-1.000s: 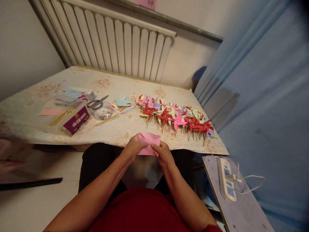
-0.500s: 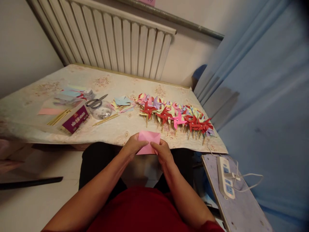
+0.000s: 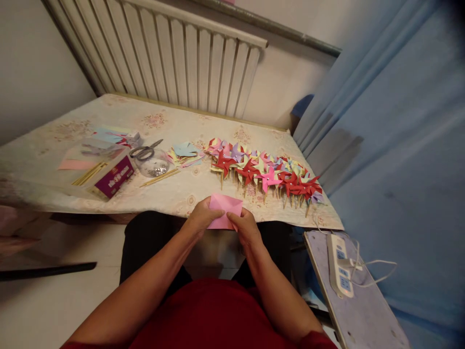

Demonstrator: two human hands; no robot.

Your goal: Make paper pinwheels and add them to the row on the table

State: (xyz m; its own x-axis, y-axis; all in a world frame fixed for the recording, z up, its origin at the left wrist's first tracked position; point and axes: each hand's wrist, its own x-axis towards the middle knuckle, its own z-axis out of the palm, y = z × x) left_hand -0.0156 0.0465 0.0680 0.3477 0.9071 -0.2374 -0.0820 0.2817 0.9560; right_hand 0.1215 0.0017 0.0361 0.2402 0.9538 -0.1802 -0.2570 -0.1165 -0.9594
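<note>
Between my hands is a square sheet of pink paper (image 3: 225, 206), with faint crease lines, held just off the table's front edge above my lap. My left hand (image 3: 201, 215) grips its left side, thumb flat on the face and fingers behind. On the opposite side my right hand (image 3: 247, 225) pinches the sheet the same way, and the two thumb tips nearly meet near its middle. Beyond my right hand, several finished paper pinwheels (image 3: 269, 179) on sticks crowd the table in red, pink, yellow and purple. A pile of cut paper pieces (image 3: 185, 149) lies farther back.
Left on the flowered tablecloth (image 3: 152, 121) are scissors (image 3: 142, 153), a clear dish of small shiny pins (image 3: 156, 167), loose wooden sticks (image 3: 160, 178) and a clear box with a purple label (image 3: 114, 177). A power strip (image 3: 339, 265) with white cables sits on a low surface at right.
The view has shifted very slightly. Both hands keep hold of the pink paper, which is tilted a little differently; nothing else has visibly moved.
</note>
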